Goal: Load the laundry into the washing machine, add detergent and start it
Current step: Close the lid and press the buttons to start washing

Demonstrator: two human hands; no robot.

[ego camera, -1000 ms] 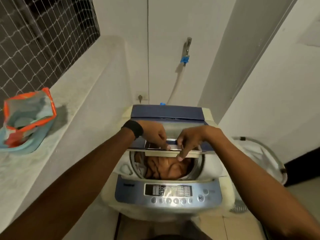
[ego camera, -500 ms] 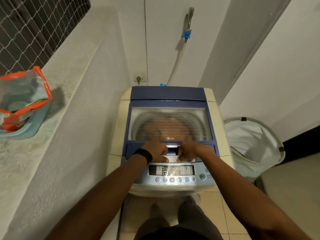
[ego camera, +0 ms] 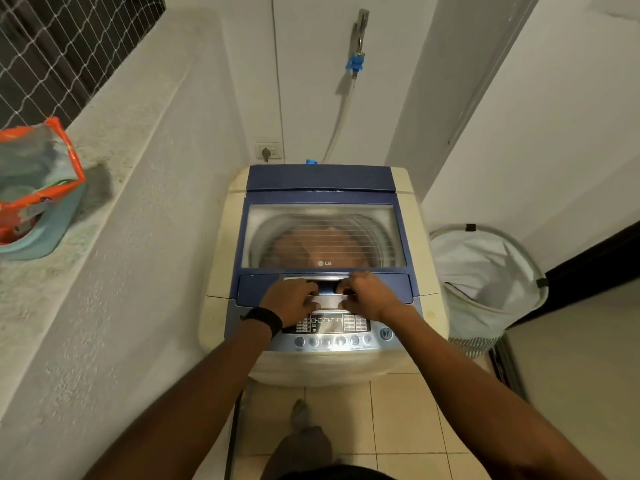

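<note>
Head camera, looking straight down. Along the left, a rough, grainy plaster ledge under a wire-mesh window. In the centre, a boxy cream plastic washing machine on glossy beige floor tiles. Flat across its top, a blue-framed lid with a clear, ribbed pane, lying level and closed. Just right of the machine, a round white fabric laundry basket on a wire hoop, its cloth slack and folded inward. On the ledge, well apart from the machine, a crinkled orange-edged detergent pouch, mouth open, upright in a pale blue tub. Behind the pane, inside the machine, the laundry: a soft brownish heap, blurred. At the front edge, a curved silver-blue control panel with a row of round buttons. Left hand and right hand side by side, knuckles up, fingers curled over the narrow metallic handle at the lid's front rim, gripping it from either end. Around the left wrist, a black band.
</note>
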